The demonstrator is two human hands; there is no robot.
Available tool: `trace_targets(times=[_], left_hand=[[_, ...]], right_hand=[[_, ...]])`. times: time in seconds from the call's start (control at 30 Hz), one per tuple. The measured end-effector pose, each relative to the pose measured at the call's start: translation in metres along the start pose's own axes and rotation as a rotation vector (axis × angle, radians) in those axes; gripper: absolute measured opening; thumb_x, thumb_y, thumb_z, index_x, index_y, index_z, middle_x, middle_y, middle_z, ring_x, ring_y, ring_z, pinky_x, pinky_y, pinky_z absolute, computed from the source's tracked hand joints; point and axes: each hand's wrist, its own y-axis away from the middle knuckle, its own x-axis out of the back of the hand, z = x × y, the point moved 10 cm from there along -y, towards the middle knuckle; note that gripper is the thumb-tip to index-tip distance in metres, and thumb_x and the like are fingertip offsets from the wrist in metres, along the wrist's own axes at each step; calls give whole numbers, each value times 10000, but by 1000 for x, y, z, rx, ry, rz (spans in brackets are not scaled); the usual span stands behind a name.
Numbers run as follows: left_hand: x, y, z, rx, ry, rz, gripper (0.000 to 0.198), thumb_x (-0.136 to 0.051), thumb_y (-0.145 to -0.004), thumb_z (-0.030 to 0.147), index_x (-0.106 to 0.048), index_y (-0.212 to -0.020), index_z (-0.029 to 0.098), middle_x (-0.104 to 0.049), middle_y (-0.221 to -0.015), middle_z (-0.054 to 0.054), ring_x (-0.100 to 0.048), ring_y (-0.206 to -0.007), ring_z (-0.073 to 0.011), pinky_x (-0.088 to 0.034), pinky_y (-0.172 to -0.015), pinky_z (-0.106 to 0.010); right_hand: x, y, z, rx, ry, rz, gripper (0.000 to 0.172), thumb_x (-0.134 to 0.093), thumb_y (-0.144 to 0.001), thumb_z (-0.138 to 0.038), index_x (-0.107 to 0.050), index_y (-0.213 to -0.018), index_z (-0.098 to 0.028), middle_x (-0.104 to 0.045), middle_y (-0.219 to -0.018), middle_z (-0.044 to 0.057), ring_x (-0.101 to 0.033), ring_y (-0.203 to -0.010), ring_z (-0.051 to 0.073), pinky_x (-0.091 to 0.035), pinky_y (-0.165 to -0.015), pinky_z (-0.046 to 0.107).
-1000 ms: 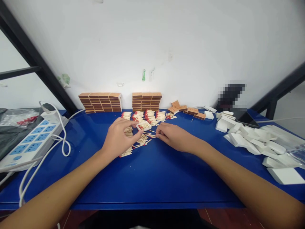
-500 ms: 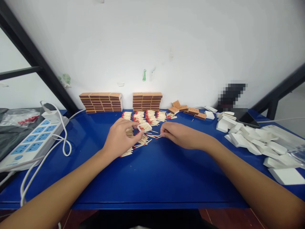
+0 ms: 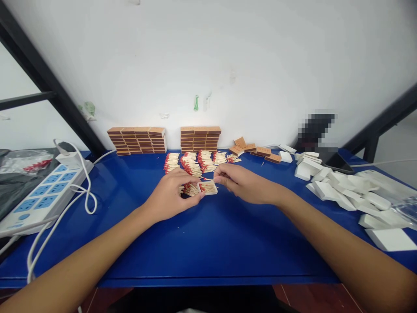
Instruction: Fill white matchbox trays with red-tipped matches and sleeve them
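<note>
My left hand (image 3: 169, 195) grips a small white matchbox tray (image 3: 207, 188) holding red-tipped matches, just above the blue table (image 3: 208, 243). My right hand (image 3: 243, 184) is closed in a pinch at the tray's far right edge, holding a few matches at its fingertips. Loose red-tipped matches (image 3: 195, 161) lie in rows just beyond both hands, and a small bunch lies under my left fingers.
Two stacks of brown matchboxes (image 3: 137, 140) (image 3: 200, 138) stand against the white wall, with loose brown boxes (image 3: 257, 151) to their right. White inner trays (image 3: 345, 191) are piled at the right. A white power strip (image 3: 42, 193) with cables lies at the left.
My left hand has carried the tray down and to the right, nearer me. My right hand has moved slightly left to meet the tray's edge.
</note>
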Motion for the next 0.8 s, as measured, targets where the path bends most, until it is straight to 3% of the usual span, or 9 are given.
trace_targets(times=[0.1,0.27,0.43,0.63,0.8], left_hand=[[0,0,0,15,42,-6,196,-777,-863,327,-782,-1038,237,-758,-930,-30,-679,-861,-198,-537,-806,-346],[2,-1,-6,51,67,18,259,-807,-833,350,-792,-1061,229,-769,-963,-46,-693,-896,-216,-538,-829,-352],[2,-1,-9,60,69,24,284,-811,-831,364,-795,-1083,234,-770,-970,-45,-690,-908,-215,-545,-847,-355],[14,-1,-15,110,-24,137,250,-809,-831,378,-797,-1025,220,-781,-941,-46,-700,-902,-224,-550,-846,-366],[25,-1,-17,153,-58,202,188,-798,-837,381,-782,-939,224,-793,-945,-26,-697,-941,-234,-547,-874,-377]], right_hand=[[-2,-2,-1,48,9,67,222,-424,-1054,-315,-553,-907,-209,-632,-905,39,-525,-792,177,-406,-716,307],[-5,-4,-2,101,36,80,188,-528,-1024,-292,-591,-873,-199,-598,-825,15,-505,-714,151,-381,-671,292],[9,-3,-10,133,58,146,176,-541,-1022,-277,-643,-905,-194,-598,-829,19,-515,-732,151,-381,-686,291],[21,-4,-2,110,140,249,147,-579,-1001,-280,-645,-905,-190,-610,-824,22,-523,-755,160,-383,-713,297],[-1,-8,18,27,220,102,112,-650,-955,-286,-663,-895,-192,-635,-869,39,-549,-788,171,-385,-703,291]])
